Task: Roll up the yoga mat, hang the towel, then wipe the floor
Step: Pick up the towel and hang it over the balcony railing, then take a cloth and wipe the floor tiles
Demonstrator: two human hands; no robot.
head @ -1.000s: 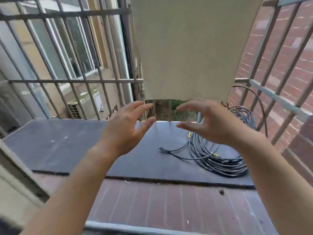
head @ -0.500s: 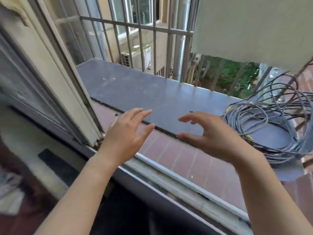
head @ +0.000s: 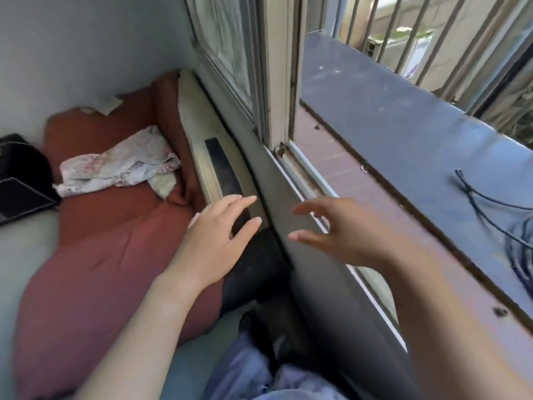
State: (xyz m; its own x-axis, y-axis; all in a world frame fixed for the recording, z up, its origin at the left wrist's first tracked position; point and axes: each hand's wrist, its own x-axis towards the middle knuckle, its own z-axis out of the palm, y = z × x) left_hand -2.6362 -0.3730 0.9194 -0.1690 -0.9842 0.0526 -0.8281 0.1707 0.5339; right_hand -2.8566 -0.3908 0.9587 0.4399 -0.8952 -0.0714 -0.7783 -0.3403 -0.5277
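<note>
My left hand (head: 215, 236) hovers over the inner window sill (head: 202, 145) with its fingers spread and nothing in it. My right hand (head: 341, 229) floats beside it above the window track (head: 308, 180), fingers apart and empty. A crumpled white cloth with faint pink marks (head: 121, 164) lies on a rust-red blanket (head: 98, 243) to the left, well apart from both hands. The towel and the yoga mat are not in view.
A window frame (head: 277, 70) stands ahead. Outside are a dark ledge (head: 403, 116), metal bars (head: 395, 33) and grey cables (head: 496, 206) at the right. A black bag (head: 20, 168) with a tablet-like object sits at far left. Blue clothing (head: 259, 370) lies below.
The view has swung left and down, from the hanging towel and outer ledge to the inside of the window. Both hands stayed open and came back inside, over the sill.
</note>
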